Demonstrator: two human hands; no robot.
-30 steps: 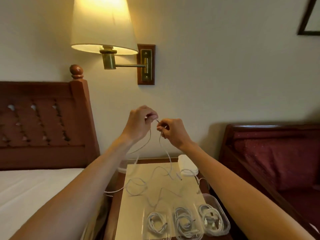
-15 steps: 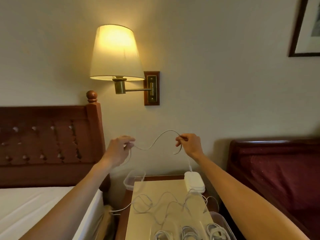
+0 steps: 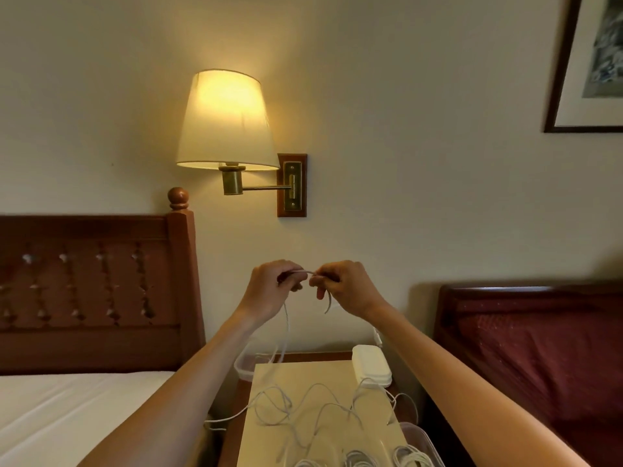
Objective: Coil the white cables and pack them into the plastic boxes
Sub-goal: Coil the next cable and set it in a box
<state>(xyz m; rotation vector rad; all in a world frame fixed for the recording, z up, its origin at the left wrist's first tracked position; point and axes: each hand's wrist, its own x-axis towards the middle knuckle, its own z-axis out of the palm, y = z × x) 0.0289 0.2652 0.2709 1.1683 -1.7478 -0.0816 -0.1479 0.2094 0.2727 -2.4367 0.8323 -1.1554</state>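
Both hands up in front of the wall, close together, nearly touching at the fingertips. Left hand (image 3: 269, 291) has fingers curled, pinching the white cable (image 3: 286, 335) btwn thumb & fingers. Right hand (image 3: 347, 288) also curled, gripping the same cable a short way along. Neither is slack; both clamp the cable.

Btwn the two grips a short stretch of cable arches across, roughly horizontal, left-right. From the right hand a short free end curls down and stops just below the fingers. From the left hand the long part drops near vertical to the tabletop, then runs in loose wavy loops across the pale mat (image 3: 323, 382) on the nightstand (image 3: 303, 356), w/ one strand trailing off the left edge toward the bed (image 3: 67, 409).

At the bottom edge, clear plastic boxes (image 3: 421, 439) hold coiled white cables; only their tops show, count hard to tell. An empty-looking clear box (image 3: 244, 365) sits at the mat's far left corner, partly behind the left forearm. A white charger block (image 3: 371, 365) lies at the mat's far right corner, thin lead coming off it.

Around: lit wall lamp (image 3: 226, 123) on brass arm, wooden headboard (image 3: 94, 291) left, red-cushioned chair (image 3: 539, 348) right, framed picture (image 3: 586, 62) top right.
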